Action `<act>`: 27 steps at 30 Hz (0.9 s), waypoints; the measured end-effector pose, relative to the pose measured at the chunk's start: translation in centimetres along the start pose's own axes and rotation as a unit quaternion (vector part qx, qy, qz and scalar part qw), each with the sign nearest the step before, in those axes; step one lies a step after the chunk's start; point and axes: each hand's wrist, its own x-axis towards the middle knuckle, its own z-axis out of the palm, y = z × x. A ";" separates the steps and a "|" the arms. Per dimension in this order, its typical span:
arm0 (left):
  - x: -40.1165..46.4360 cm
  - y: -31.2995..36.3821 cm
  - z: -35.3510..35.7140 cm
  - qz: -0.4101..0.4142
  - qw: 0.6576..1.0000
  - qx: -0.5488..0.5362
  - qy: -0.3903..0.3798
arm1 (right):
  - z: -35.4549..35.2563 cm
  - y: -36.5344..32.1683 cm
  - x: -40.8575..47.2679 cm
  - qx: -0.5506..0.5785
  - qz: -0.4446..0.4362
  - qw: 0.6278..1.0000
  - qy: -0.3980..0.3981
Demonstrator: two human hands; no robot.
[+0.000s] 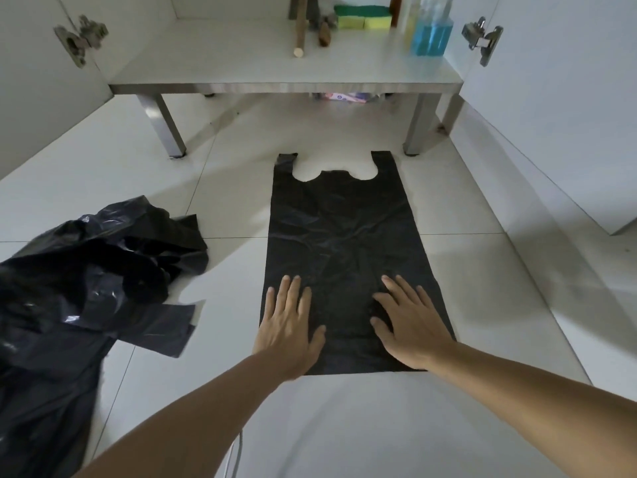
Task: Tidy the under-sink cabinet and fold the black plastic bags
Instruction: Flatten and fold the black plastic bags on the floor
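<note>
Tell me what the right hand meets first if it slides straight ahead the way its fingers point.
Only more of the flat black bag under the right hand; its fingers angle up-left toward the handle cut-out, then bare floor tile.

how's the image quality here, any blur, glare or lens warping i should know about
Head view: wide-angle warping bows the cabinet doors and floor tile lines outward. The blue bottle is smeared, and the crumpled bag pile blurs toward the left edge. Dim light; soft shadows fall under the cabinet shelf. Glare glints on the pile, while the flat bag under the left hand and right hand looks matte.
</note>
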 end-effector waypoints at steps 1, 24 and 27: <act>0.5 0.1 0.3 0.002 1.000 0.001 -0.009 | 0.1 -0.3 0.7 0.011 -0.005 1.000 -0.001; 8.2 -0.4 2.6 0.015 0.999 0.037 -0.014 | 2.2 2.1 9.7 -0.018 0.008 1.000 0.004; 8.1 -2.6 2.6 -0.043 0.998 0.035 -0.015 | 2.6 4.0 9.1 -0.011 0.090 0.996 0.021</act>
